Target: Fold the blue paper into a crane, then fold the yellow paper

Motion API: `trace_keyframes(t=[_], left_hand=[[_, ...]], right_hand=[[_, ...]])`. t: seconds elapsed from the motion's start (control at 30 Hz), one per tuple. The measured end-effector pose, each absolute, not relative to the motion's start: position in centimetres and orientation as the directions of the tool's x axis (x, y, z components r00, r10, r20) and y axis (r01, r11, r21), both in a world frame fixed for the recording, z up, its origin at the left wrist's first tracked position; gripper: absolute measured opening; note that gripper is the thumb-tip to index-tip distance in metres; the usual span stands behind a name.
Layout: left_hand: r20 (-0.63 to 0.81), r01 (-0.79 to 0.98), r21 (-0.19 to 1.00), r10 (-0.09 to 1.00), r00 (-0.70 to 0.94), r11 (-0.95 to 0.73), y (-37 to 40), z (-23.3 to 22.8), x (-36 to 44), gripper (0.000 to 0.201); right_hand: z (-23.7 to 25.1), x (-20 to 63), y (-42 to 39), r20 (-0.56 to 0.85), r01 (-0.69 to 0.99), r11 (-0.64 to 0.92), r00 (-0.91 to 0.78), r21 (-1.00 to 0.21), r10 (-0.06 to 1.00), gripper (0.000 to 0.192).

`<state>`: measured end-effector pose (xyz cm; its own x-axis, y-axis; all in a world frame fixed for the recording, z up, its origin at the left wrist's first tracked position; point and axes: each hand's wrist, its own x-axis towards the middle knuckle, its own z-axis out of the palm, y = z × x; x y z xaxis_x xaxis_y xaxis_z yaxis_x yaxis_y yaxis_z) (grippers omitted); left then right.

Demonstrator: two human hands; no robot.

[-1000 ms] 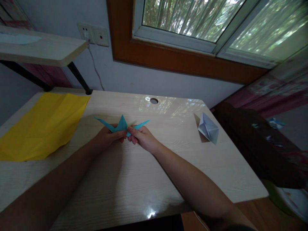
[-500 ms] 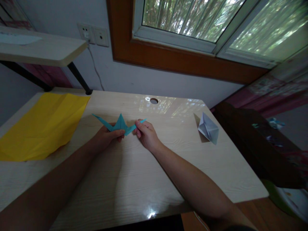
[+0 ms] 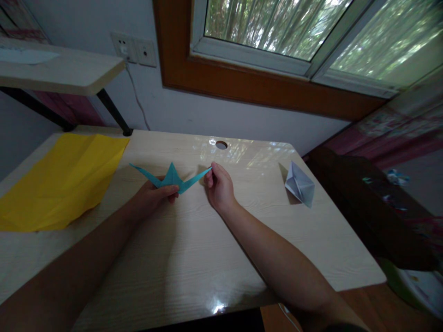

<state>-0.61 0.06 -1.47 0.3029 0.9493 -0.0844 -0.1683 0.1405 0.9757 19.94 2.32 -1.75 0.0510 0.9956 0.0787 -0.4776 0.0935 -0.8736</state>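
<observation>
From my head view, my left hand (image 3: 152, 196) has its grip closed on the blue paper crane (image 3: 172, 177) above the counter (image 3: 194, 258); my right hand (image 3: 218, 186) pinches its right tip, near the white folded paper (image 3: 299, 184)

Teal origami crane (image 3: 171, 177), half folded, held over a pale wood-grain desk (image 3: 194, 249): body pinched in left hand (image 3: 154, 196), tip of one long point nipped by fingers of right hand (image 3: 218, 186). Creased yellow paper sheet (image 3: 62, 180) flat at desk's left side; white folded paper boat (image 3: 299, 184) near right edge. Round cable hole (image 3: 221, 145) at desk's far edge, wall socket (image 3: 133, 47) and window (image 3: 294, 32) beyond.
</observation>
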Motion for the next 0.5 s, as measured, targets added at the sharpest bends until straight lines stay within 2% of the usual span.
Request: trace_keyframes(t=[0.1,0.23,0.5], left_hand=[[-0.068,-0.189,0.974,0.96,0.27,0.122,0.2,-1.6,-0.5,0.022],[-0.038,-0.205,0.975,0.975,0.219,0.084,0.3,-1.8,-0.4,0.02],[0.004,-0.091,0.996,0.973,0.23,0.017,0.5,-2.3,-0.5,0.022]], right_hand=[[-1.9,19.8,2.3,0.092,-0.433,0.088,0.013,-0.897,0.996,0.041],[-2.0,19.5,2.0,0.13,-0.374,0.072,-0.132,-0.925,0.983,0.045],[-1.7,19.4,1.4,0.147,-0.226,0.073,-0.331,-0.972,0.932,0.035]])
